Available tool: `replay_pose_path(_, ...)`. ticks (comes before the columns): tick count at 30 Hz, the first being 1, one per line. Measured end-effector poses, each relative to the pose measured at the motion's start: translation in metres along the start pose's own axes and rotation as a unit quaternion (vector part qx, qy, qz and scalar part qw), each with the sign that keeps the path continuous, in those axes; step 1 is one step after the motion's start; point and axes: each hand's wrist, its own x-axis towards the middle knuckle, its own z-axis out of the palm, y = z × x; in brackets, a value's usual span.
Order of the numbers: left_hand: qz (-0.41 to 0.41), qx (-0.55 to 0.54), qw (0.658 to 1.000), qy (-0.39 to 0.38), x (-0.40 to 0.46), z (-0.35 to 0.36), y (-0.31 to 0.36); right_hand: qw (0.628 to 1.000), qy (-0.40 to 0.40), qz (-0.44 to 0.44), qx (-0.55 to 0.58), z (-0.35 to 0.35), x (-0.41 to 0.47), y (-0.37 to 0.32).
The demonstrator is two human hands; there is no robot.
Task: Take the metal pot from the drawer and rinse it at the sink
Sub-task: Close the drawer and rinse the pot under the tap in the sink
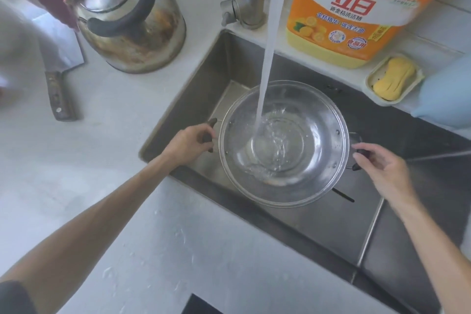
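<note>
The metal pot hangs over the steel sink, tilted slightly toward me. A stream of water falls from the faucet into its middle and splashes on the bottom. My left hand is closed around the pot's dark left handle. My right hand holds the dark right handle with thumb and fingertips, the other fingers spread loosely.
On the white counter to the left stand a stained steel kettle and a cleaver. Behind the sink are a large yellow detergent jug, a yellow soap in a dish and a blue object.
</note>
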Motion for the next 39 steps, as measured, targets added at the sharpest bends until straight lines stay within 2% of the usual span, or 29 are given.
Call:
replay_pose_path(5,0.071,0.024,0.994,0.073,-0.018,-0.031,0.021,0.997,-0.004,0.061,0.056,0.036,-0.011,0.032)
replay_pose_path(10,0.088,0.026,0.992,0.082,-0.031,-0.06,0.04,0.987,-0.083,0.117,0.07,0.065,-0.015,0.051)
replay_pose_path(14,0.052,0.077,0.995,0.034,-0.03,-0.064,0.029,0.986,-0.077,0.123,0.087,0.05,-0.011,0.039)
replay_pose_path(17,0.05,0.114,0.992,-0.037,-0.029,-0.052,0.017,0.995,-0.047,0.074,0.043,0.025,-0.006,0.017)
replay_pose_path(21,0.028,0.057,0.995,-0.082,-0.022,-0.021,0.008,1.0,-0.011,-0.007,0.001,-0.003,-0.002,-0.01)
replay_pose_path(27,0.032,0.005,0.999,-0.026,-0.016,-0.001,0.006,0.997,0.051,-0.065,0.0,-0.015,-0.006,-0.018)
replay_pose_path(31,0.074,0.01,0.997,0.032,-0.029,-0.022,0.012,0.999,0.041,-0.034,0.01,0.003,-0.013,-0.001)
replay_pose_path(35,0.123,0.022,0.992,0.024,-0.045,-0.045,0.018,0.999,0.009,0.022,0.037,0.033,-0.02,0.018)
replay_pose_path(39,0.143,-0.033,0.988,0.041,-0.045,-0.056,0.019,0.994,-0.022,0.074,0.074,0.053,-0.026,0.034)
